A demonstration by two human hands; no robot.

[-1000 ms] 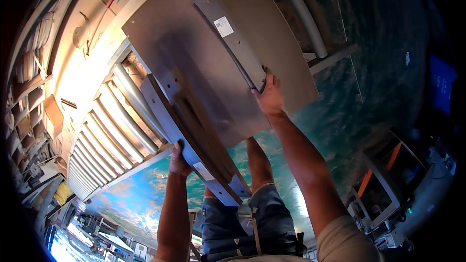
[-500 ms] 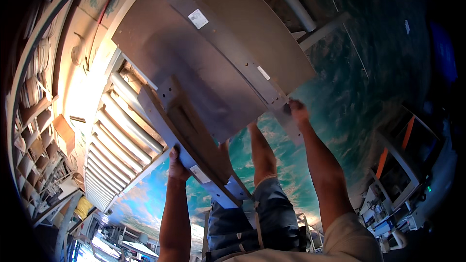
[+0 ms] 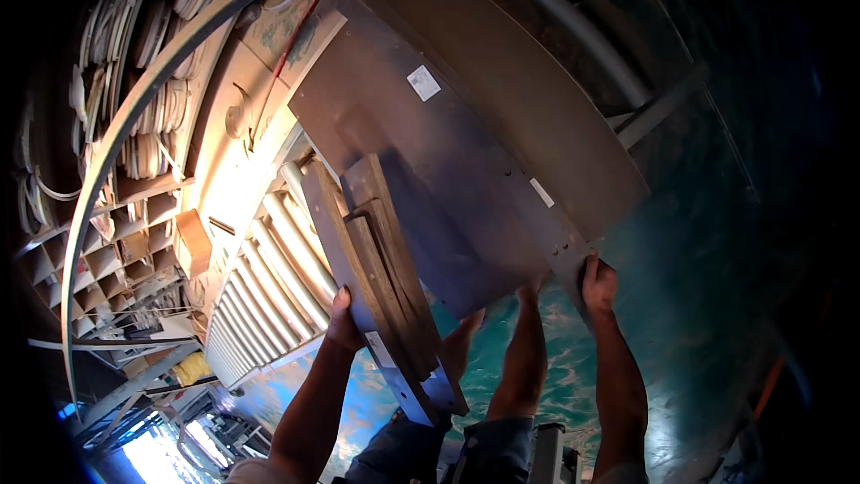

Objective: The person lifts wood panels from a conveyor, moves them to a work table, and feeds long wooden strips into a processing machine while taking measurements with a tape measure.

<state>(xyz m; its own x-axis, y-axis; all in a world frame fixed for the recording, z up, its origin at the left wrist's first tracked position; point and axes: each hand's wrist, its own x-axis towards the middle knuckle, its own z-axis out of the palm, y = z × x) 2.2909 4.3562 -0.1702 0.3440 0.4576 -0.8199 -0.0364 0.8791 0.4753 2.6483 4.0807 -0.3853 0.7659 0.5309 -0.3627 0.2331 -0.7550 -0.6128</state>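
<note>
My left hand is closed around the outer side of a pair of narrow dark boards, held slanting, with raw brown edges and a small white label on the side. My right hand is closed on the near end of a long narrow dark panel, thumb on top. Small holes and white labels dot that panel. Beneath and to its left lies a wide dark sheet panel; a broad brown panel lies along its right side. Most fingers of both hands are hidden behind the boards.
A roller conveyor runs at left, beside a brightly lit wooden surface. Shelves with stacked curved pieces and cubbyholes stand farther left. At the upper right is a grey metal tube. The floor is patterned blue-green.
The view has turned, so the panels and both hands sit farther right and lower in the picture. The narrow boards in my left hand have tilted, showing more of their brown edges.
</note>
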